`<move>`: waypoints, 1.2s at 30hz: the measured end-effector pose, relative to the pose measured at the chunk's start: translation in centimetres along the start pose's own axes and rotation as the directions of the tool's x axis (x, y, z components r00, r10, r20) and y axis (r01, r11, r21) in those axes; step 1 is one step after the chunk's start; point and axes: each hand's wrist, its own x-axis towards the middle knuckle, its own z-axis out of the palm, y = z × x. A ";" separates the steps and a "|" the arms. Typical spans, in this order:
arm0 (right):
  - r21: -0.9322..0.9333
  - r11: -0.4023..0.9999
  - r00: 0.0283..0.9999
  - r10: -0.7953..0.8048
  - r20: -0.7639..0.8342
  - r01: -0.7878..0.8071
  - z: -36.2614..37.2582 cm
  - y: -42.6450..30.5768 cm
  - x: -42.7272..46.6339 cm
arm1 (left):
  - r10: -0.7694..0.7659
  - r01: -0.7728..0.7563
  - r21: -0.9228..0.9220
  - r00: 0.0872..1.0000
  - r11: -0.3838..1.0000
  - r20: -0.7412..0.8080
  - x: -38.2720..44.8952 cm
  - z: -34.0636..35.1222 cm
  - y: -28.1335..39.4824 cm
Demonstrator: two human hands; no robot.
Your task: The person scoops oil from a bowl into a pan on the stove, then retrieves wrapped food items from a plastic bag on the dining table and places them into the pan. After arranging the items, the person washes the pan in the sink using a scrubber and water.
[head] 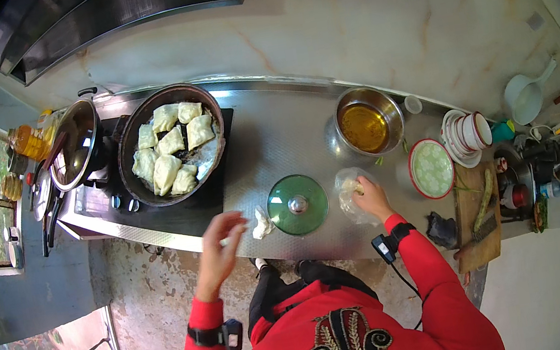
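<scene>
My left hand (220, 252) hangs in the air over the counter's front edge, fingers loosely bent and apart, with no object clearly in it. Beside it on the steel counter lies a crumpled white plastic piece or cloth (262, 224). A green glass lid (291, 215) with a metal knob lies flat between my hands. Right of the lid, my right hand (370, 197) pinches a clear plastic bag (351, 205) with something pale at the fingertips. At left, a large round pan (201, 164) on the cooktop holds several folded pieces of pale dough (170, 141).
A steel bowl of yellow oil (368, 126) stands toward the wall. To the right are a red-rimmed enamel plate (431, 168), stacked enamel dishes (461, 137) and a wooden cutting board (478, 248) bearing a long green vegetable. A lidded wok (75, 146) and oil bottles (28, 142) occupy the left end.
</scene>
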 end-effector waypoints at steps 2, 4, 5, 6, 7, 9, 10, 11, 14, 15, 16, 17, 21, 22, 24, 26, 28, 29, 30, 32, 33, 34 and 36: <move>0.096 0.994 0.998 -0.059 0.026 0.056 -0.8 -1.8 -0.8 | -0.030 0.029 0.009 0.984 1.000 0.177 1.3 2.7 -1.6; 0.160 0.984 0.992 -0.086 0.088 0.071 -1.4 -4.0 -1.9 | -0.090 0.091 0.012 0.938 0.996 0.335 2.4 5.8 -3.3; 0.178 0.982 0.986 -0.096 0.136 0.071 -1.6 -5.0 -2.5 | -0.156 0.164 0.015 0.904 0.986 0.399 2.7 7.3 -4.0; 0.208 0.976 0.977 -0.109 0.184 0.069 -1.9 -6.0 -3.0 | -0.189 0.227 -0.041 0.886 0.973 0.422 2.8 8.9 -4.6; 0.131 0.979 0.967 -0.180 0.181 0.158 -1.9 -7.0 -3.5 | -0.273 0.329 -0.054 0.854 0.943 0.442 3.0 10.2 -5.1; 0.008 0.938 0.923 -0.344 0.172 0.348 -1.8 -8.6 -4.6 | -0.297 0.389 -0.112 0.833 0.914 0.467 3.1 12.0 -5.8; 0.001 0.934 0.911 -0.350 0.219 0.358 -1.5 -9.4 -4.9 | -0.354 0.443 -0.125 0.831 0.888 0.428 2.9 12.7 -6.2; -0.004 0.925 0.896 -0.368 0.249 0.380 -1.1 -9.9 -5.2 | -0.393 0.477 -0.151 0.835 0.866 0.386 2.8 13.2 -6.5; 0.091 0.912 0.879 -0.411 0.244 0.401 -0.2 -10.8 -5.2 | -0.433 0.511 -0.253 0.848 0.822 0.304 2.3 12.4 -7.8; 0.140 0.908 0.879 -0.418 0.229 0.395 0.0 -10.9 -5.1 | -0.427 0.506 -0.311 0.857 0.805 0.288 2.0 11.9 -8.3; 0.231 0.909 0.886 -0.398 0.238 0.346 0.2 -10.9 -4.9 | -0.481 0.544 -0.231 0.831 0.807 0.280 2.0 11.4 -8.8; 0.319 0.902 0.892 -0.377 0.250 0.292 0.4 -11.0 -4.7 | -0.459 0.527 -0.295 0.846 0.797 0.273 1.6 10.9 -9.2; 0.486 0.868 0.874 -0.313 0.372 0.104 1.2 -11.8 -3.6 | -0.494 0.537 -0.398 0.843 0.744 0.213 0.3 8.8 -10.1; 0.484 0.861 0.862 -0.357 0.361 0.154 1.4 -12.2 -3.4 | -0.503 0.528 -0.415 0.846 0.741 0.179 0.1 8.3 -10.2; 0.511 0.834 0.832 -0.425 0.356 0.207 1.9 -13.3 -3.1 | -0.513 0.512 -0.464 0.847 0.722 0.137 -0.3 7.2 -10.5; 0.495 0.834 0.823 -0.448 0.348 0.245 2.2 -14.5 -3.1 | -0.529 0.502 -0.501 0.843 0.705 0.100 -0.8 6.2 -10.8; 0.486 0.835 0.820 -0.456 0.346 0.259 2.5 -15.6 -3.0 | -0.553 0.490 -0.526 0.832 0.695 0.044 -1.4 5.1 -11.2; 0.480 0.837 0.819 -0.456 0.350 0.261 2.6 -16.1 -3.0 | -0.567 0.483 -0.533 0.823 0.695 0.006 -1.6 4.6 -11.4; 0.489 0.829 0.818 -0.466 0.336 0.272 2.8 -16.5 -2.9 | -0.571 0.466 -0.540 0.820 0.701 -0.034 -1.7 4.0 -11.6; 0.572 0.788 0.826 -0.467 0.316 0.226 3.3 -17.2 -2.8 | -0.585 0.440 -0.584 0.807 0.682 -0.075 -1.8 2.7 -12.0; 0.650 0.732 0.828 -0.484 0.284 0.205 3.5 -17.5 -2.7 | -0.588 0.424 -0.606 0.803 0.674 -0.093 -1.9 2.2 -12.2; 0.673 0.727 0.837 -0.448 0.315 0.136 3.8 -17.8 -2.5 | -0.591 0.394 -0.631 0.796 0.668 -0.129 -2.1 1.7 -12.4; 0.764 0.645 0.837 -0.406 0.366 -0.021 4.3 -18.2 -2.1 | -0.591 0.367 -0.646 0.789 0.670 -0.165 -2.2 0.6 -13.1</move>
